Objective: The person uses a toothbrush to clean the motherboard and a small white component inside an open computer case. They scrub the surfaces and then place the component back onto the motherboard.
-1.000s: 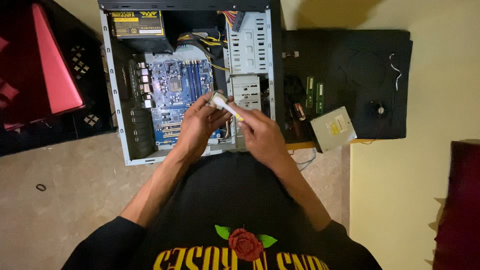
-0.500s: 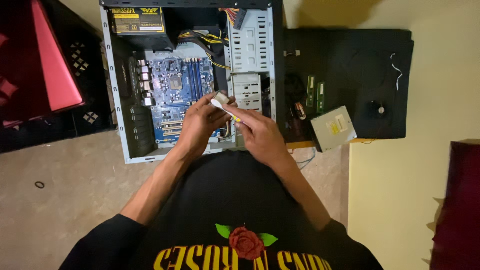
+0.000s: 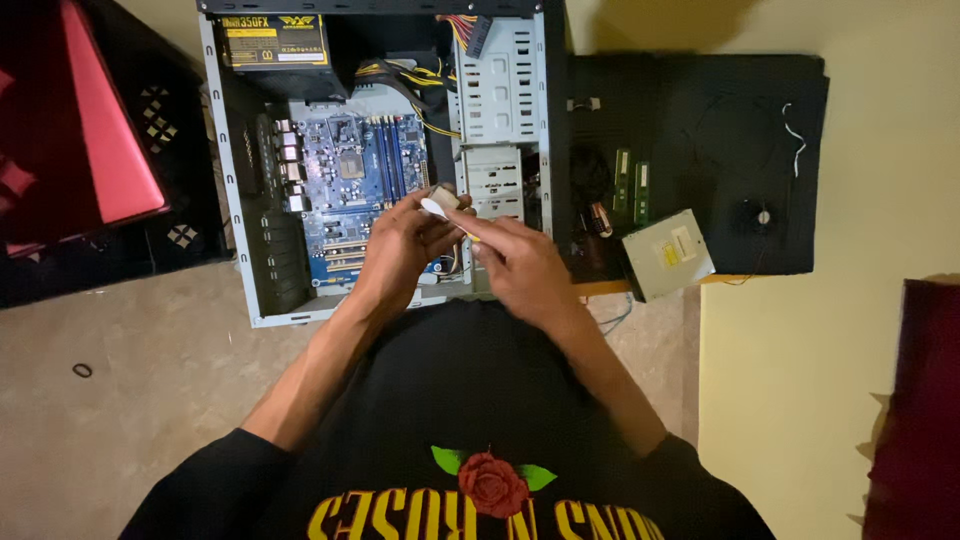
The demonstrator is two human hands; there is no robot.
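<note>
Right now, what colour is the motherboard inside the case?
Blue motherboard, clearest in the head view.

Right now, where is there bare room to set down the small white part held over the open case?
Bare tan floor lies left of the left hand, below the dark crate. Yellow surface right of the optical drive is open. Crowded: inside the computer case, and the black mat near the memory sticks.
</note>
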